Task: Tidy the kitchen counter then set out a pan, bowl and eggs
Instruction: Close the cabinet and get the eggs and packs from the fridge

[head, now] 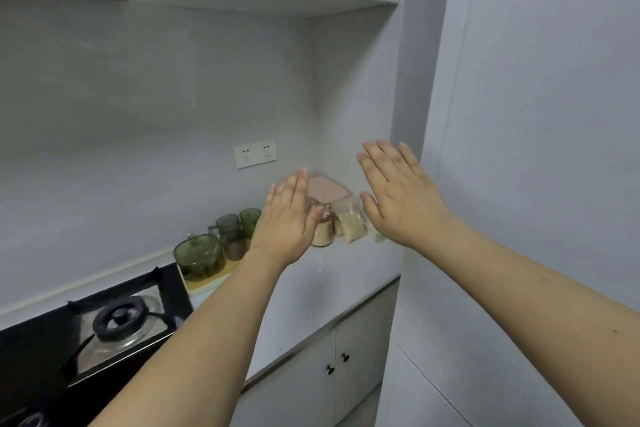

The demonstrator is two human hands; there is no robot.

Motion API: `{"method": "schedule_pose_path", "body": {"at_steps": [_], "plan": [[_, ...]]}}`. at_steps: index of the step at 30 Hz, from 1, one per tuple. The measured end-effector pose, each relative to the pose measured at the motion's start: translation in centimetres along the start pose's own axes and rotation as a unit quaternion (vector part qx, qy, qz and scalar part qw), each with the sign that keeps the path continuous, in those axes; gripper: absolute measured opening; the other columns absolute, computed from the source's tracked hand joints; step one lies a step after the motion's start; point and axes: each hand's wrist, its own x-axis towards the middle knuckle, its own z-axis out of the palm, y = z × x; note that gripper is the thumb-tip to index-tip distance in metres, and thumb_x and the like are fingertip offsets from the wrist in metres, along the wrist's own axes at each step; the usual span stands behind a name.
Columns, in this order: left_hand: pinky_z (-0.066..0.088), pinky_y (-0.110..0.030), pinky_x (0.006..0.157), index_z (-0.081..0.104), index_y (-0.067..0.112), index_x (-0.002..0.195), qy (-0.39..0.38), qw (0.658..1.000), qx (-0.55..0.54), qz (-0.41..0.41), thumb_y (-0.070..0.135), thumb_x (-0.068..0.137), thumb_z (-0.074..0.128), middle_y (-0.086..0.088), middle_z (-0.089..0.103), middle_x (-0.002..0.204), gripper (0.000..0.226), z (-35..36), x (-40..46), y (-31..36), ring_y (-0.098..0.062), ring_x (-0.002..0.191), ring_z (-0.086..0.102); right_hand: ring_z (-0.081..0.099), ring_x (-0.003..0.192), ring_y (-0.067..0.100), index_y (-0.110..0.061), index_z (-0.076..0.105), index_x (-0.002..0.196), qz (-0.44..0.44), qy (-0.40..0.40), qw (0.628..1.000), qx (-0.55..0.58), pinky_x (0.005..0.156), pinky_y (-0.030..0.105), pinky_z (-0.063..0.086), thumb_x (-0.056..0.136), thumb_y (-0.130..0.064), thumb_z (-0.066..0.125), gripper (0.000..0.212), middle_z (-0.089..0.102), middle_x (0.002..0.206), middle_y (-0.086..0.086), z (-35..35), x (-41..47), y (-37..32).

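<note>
Both arms are stretched out toward the back corner of the bench, and the things to be tidied lie straight ahead of the hands, between them and beyond the fingertips. The left hand is flat, fingers straight and together, holding nothing; it hangs in front of a small jar with pale contents, so from here I cannot tell whether it touches it. The right hand is spread wide and empty too, raised higher and off to the right of a clear bag of grain. Behind both sits a pink-lidded container, pushed into the corner. The left hand looks the nearer to the jar, so I would guess it takes that first, with the bag falling to the right. No pan, bowl or eggs are out yet; green glass cups and a glass pot stand further left by the stove.
</note>
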Motion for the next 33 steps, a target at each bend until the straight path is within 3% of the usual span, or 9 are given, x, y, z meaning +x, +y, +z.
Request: {"method": "schedule_pose_path", "body": {"at_steps": [6,11,17,20,25,28,33], "plan": [[-0.004,-0.034,0.12,0.002,0.013,0.154,0.01,0.991,0.072,-0.11,0.046,0.101,0.026,-0.005,0.01,0.161,0.067,-5.5,-7.5,-5.5,-0.018,0.148,0.006,0.042,0.134,0.032,0.001,0.051,0.132,-0.081,-0.013,0.991,0.103,0.113,0.042,0.014,0.089,-0.033,0.027,0.06,0.045,0.143,0.018,1.0,0.1,-8.3],[-0.001,-0.036,0.121,0.005,0.011,0.154,0.005,0.966,0.144,-0.214,0.05,0.098,0.019,-0.006,0.012,0.161,0.07,-10.5,-16.2,-8.0,-0.019,0.148,0.008,0.038,0.137,0.03,-0.001,0.048,0.136,-0.162,-0.029,0.972,0.165,0.114,0.04,0.009,0.088,-0.036,0.024,0.064,0.042,0.146,0.016,0.7,-0.2,-15.8],[0.001,-0.036,0.121,0.01,0.01,0.153,0.007,0.929,0.208,-0.306,0.048,0.099,0.022,-0.008,0.017,0.159,0.068,-16.6,-27.4,-10.3,-0.02,0.147,0.011,0.029,0.142,0.029,-0.002,0.04,0.142,-0.267,-0.024,0.935,0.231,0.117,0.039,0.005,0.089,-0.037,0.015,0.068,0.033,0.152,0.015,-2.0,-1.7,-25.9],[0.003,-0.036,0.12,0.012,0.01,0.153,0.023,0.907,0.226,-0.355,0.047,0.1,0.026,-0.007,0.018,0.159,0.066,-19.5,-32.7,-11.1,-0.02,0.147,0.011,0.013,0.147,0.027,-0.004,0.026,0.149,-0.318,-0.016,0.914,0.253,0.119,0.04,0.0,0.091,-0.038,0.009,0.069,0.017,0.158,0.012,-3.9,-2.7,-30.7],[0.002,-0.036,0.119,0.012,0.01,0.153,0.039,0.87,0.246,-0.425,0.052,0.097,0.021,-0.008,0.017,0.159,0.071,-24.4,-40.8,-13.4,-0.021,0.147,0.011,-0.001,0.148,0.023,-0.007,0.01,0.152,-0.373,-0.012,0.877,0.302,0.117,0.038,-0.009,0.1,-0.035,0.024,0.061,0.002,0.16,0.01,-8.4,-4.1,-38.9],[0.001,-0.036,0.119,0.013,0.009,0.153,0.045,0.855,0.253,-0.451,0.057,0.091,0.012,-0.008,0.017,0.159,0.079,-27.7,-45.5,-15.2,-0.021,0.147,0.011,0.001,0.148,0.024,-0.006,0.012,0.152,-0.396,-0.002,0.859,0.323,0.116,0.037,-0.009,0.1,-0.035,0.028,0.061,0.006,0.16,0.011,-11.6,-4.9,-44.9],[0.0,-0.036,0.119,0.011,0.01,0.153,0.045,0.835,0.265,-0.481,0.057,0.092,0.013,-0.006,0.014,0.16,0.077,-33.7,-54.1,-19.7,-0.022,0.148,0.01,0.002,0.148,0.023,-0.006,0.012,0.152,-0.436,-0.012,0.829,0.35,0.118,0.039,-0.005,0.1,-0.036,0.026,0.061,0.006,0.16,0.01,-16.8,-6.9,-55.9]]}}
